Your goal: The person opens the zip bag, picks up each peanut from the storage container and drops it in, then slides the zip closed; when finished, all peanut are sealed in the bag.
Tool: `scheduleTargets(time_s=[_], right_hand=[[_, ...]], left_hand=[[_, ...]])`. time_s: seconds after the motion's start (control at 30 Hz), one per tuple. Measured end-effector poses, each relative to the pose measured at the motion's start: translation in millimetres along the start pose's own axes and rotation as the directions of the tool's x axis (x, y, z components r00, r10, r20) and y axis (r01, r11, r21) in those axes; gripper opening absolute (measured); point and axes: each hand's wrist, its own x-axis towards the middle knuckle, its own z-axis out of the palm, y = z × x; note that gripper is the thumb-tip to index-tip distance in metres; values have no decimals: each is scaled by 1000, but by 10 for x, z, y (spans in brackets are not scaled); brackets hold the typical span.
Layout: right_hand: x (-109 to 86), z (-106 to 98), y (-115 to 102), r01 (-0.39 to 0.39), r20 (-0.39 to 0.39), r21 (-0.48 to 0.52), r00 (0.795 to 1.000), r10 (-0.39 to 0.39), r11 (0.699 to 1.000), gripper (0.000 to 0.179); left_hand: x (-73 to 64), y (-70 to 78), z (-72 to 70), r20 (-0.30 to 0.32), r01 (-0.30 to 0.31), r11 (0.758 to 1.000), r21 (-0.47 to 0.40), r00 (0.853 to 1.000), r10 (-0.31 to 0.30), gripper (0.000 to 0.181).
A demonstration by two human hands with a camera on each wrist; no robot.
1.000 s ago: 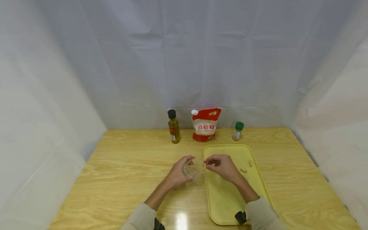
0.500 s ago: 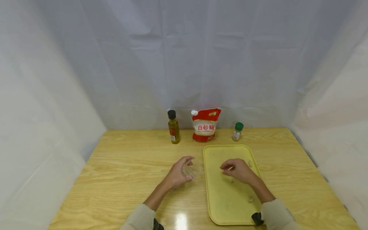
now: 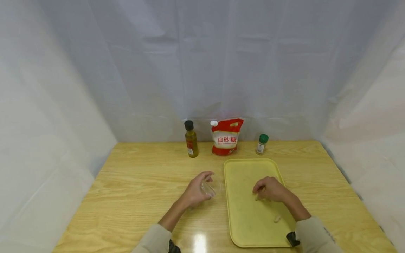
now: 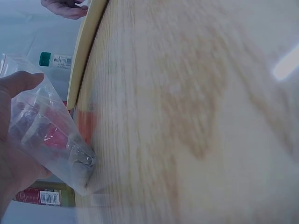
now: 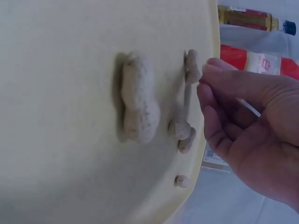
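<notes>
My left hand [image 3: 197, 191] holds a clear plastic bag [image 4: 51, 135] by its upper part, over the table left of the tray. Through its film, a greyish-brown lump shows at the bottom of the bag. My right hand [image 3: 270, 189] is low over the yellow tray [image 3: 248, 232]. Its thumb and index fingertips are right at an unshelled peanut [image 5: 192, 67], with the fingers not wrapped round it. Nearer the right wrist camera lies a large-looking peanut [image 5: 139, 98]. Farther along the tray are several more, among them a peanut [image 5: 181, 181] hidden from the head view by the right hand.
Along the back of the table [image 3: 142, 182] stand an oil bottle [image 3: 191, 140] with a black cap, a red and white sugar pouch [image 3: 225, 137] and a green-capped spice jar [image 3: 261, 144]. White sheeting [image 3: 202, 70] surrounds the table on three sides.
My right hand has moved from beside the bag, rightward over the tray, and down to a peanut. The left hand and the bag have stayed in place.
</notes>
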Motion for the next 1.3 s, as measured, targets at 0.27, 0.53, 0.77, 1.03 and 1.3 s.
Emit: scheduleTargets(time_s=[0.27,0.53,0.77,1.03,1.3], right_hand=[[19,85,47,39,-49,-78,998,-43,996,13],[42,107,56,70,-95,-143,992,-84,987,11],[48,114,-14,82,-131,-116,987,-97,990,4],[113,272,-165,161,-300,-74,938,-176,984,6],[217,424,-389,260,-462,-25,853,-241,965,6]], left_hand=[[16,-17,3,-2,-6,1000,-1,1000,6,77],[24,-19,4,-11,-18,1000,11,1000,18,76],[8,-2,10,-6,1,1000,2,1000,-1,79],[-4,-9,9,-3,-7,1000,2,1000,7,78],[4,-29,11,-5,-26,1000,14,1000,26,77]])
